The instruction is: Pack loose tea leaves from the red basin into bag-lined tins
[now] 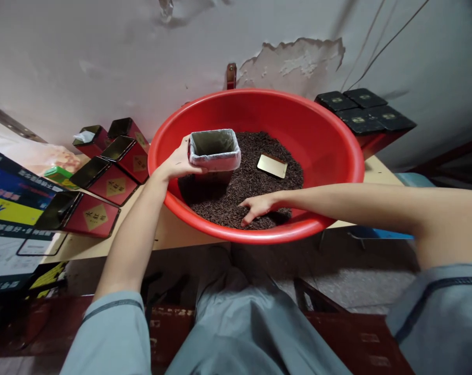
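Observation:
In my left hand (pixel 183 159) is a rectangular tin (pixel 214 161) with a clear plastic liner folded over its rim. My fingers are closed around its left side, and it is held over the left part of a large red basin (pixel 259 237). Dark, twisted dry tea leaves (pixel 228 205) cover the basin's bottom. My right hand (pixel 259 207) reaches into the leaves near the front rim, its thumb and forefinger apart and the other fingers partly hidden. On the leaves behind it lies a shiny gold rectangular lid (pixel 273 165).
Several red and black tins (pixel 95 213) stand on the table's left side. More black-topped tins (pixel 363 112) are grouped at the back right. A printed cardboard box (pixel 13 208) is at the far left. A peeling wall (pixel 294 62) rises behind the basin.

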Demonstrator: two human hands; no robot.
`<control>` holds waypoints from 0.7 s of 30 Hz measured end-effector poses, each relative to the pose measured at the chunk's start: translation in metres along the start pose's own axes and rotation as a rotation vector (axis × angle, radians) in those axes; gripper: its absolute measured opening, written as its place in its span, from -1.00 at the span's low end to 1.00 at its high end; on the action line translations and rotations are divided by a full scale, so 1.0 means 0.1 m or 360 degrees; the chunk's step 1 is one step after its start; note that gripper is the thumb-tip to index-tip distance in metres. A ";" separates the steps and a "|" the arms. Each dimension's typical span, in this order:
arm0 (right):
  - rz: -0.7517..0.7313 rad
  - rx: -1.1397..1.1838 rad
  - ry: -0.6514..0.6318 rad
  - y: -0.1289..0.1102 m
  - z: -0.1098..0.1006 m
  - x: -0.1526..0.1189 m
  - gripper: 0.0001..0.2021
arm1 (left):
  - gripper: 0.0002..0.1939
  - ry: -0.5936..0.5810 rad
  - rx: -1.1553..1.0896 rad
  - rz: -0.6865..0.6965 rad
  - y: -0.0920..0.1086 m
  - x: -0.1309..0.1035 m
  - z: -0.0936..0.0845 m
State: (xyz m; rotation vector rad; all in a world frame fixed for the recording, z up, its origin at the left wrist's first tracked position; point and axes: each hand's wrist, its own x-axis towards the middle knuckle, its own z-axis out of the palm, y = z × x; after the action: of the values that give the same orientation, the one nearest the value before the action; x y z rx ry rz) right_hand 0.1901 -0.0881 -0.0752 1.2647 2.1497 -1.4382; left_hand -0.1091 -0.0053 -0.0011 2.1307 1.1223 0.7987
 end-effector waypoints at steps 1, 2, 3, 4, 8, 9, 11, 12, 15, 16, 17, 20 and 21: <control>-0.0021 0.0050 -0.0015 0.01 -0.01 0.01 -0.16 | 0.34 0.0008 -0.0009 0.0009 -0.01 0.00 0.00; -0.0032 0.0109 -0.0044 0.01 -0.02 0.02 -0.21 | 0.33 0.0014 -0.0014 0.0008 -0.03 0.01 0.01; -0.0039 0.0164 -0.0073 0.00 -0.03 0.03 -0.25 | 0.33 0.0017 -0.0015 0.0000 -0.05 0.01 0.01; -0.0047 0.0201 -0.0085 -0.02 -0.06 0.04 -0.28 | 0.31 0.0016 -0.0015 -0.0014 -0.06 0.01 0.02; -0.0070 0.0289 0.0007 -0.16 -0.21 -0.02 -0.39 | 0.27 -0.0011 -0.0045 -0.0023 -0.09 0.02 0.03; -0.0083 0.0320 0.0058 -0.20 -0.27 -0.06 -0.42 | 0.27 -0.0011 -0.0053 -0.0010 -0.09 0.02 0.03; -0.0103 0.0415 0.0147 -0.27 -0.39 -0.16 -0.48 | 0.26 0.0001 -0.0061 0.0017 -0.08 0.02 0.02; -0.0093 0.0464 0.0186 -0.30 -0.46 -0.22 -0.51 | 0.25 0.0009 -0.0062 0.0025 -0.08 0.02 0.02; -0.0040 0.0532 0.0318 -0.36 -0.69 -0.45 -0.53 | 0.25 0.0025 -0.0076 0.0030 -0.09 0.01 0.03; -0.0025 0.0522 0.0367 -0.38 -0.77 -0.53 -0.52 | 0.25 0.0027 -0.0082 0.0028 -0.09 0.01 0.03; -0.0020 0.0507 0.0418 -0.40 -0.86 -0.61 -0.49 | 0.25 0.0028 -0.0090 0.0027 -0.09 0.01 0.04; -0.0023 0.0406 0.0568 -0.49 -1.15 -0.81 -0.42 | 0.24 0.0025 -0.0111 0.0011 -0.10 0.02 0.04; -0.0035 0.0353 0.0622 -0.54 -1.25 -0.86 -0.42 | 0.24 0.0020 -0.0112 -0.0004 -0.10 0.02 0.05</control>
State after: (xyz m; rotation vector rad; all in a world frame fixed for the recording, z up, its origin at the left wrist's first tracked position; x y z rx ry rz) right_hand 0.2279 -0.0339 0.0712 1.7319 2.2926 -1.5818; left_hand -0.1098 0.0000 -0.0111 2.0684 1.0874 0.8392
